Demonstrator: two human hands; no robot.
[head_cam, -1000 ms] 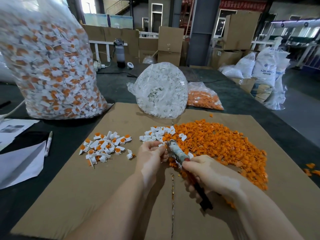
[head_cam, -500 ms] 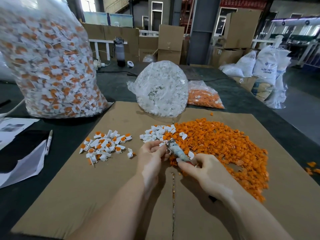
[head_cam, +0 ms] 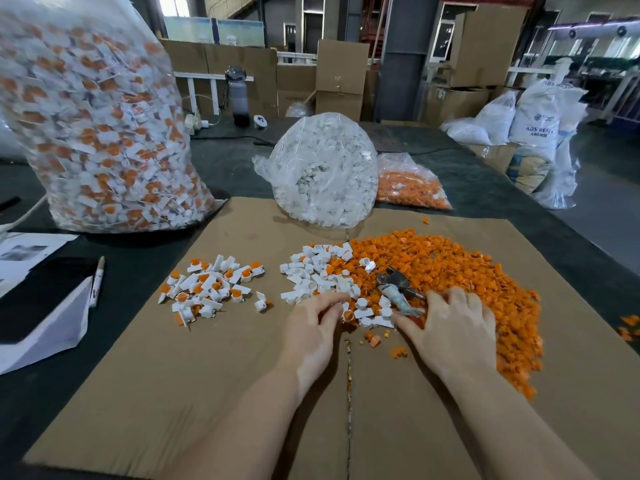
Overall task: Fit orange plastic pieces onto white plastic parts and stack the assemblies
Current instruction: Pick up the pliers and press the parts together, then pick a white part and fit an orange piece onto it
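Observation:
A wide pile of orange pieces (head_cam: 457, 268) covers the right of the cardboard sheet (head_cam: 207, 382). A smaller heap of white parts (head_cam: 313, 275) borders it on the left. Finished white-and-orange assemblies (head_cam: 211, 289) lie in a loose heap further left. My left hand (head_cam: 311, 330) pinches a small white part with orange in it at the edge of the white heap. My right hand (head_cam: 450, 327) rests with its fingers on the orange pile. A metal plier-like tool (head_cam: 398, 294) lies on the pieces just off its thumb.
A big clear bag of assemblies (head_cam: 97, 133) stands at the back left. A bag of white parts (head_cam: 322, 171) and a bag of orange pieces (head_cam: 408, 187) sit behind the sheet. A pen (head_cam: 95, 285) and papers (head_cam: 34, 323) lie on the left. Boxes and sacks stand beyond the table.
My right hand has let go of the tool, which now lies on the orange pile, and has dropped onto the pieces. My left hand has moved down to the edge of the white heap.

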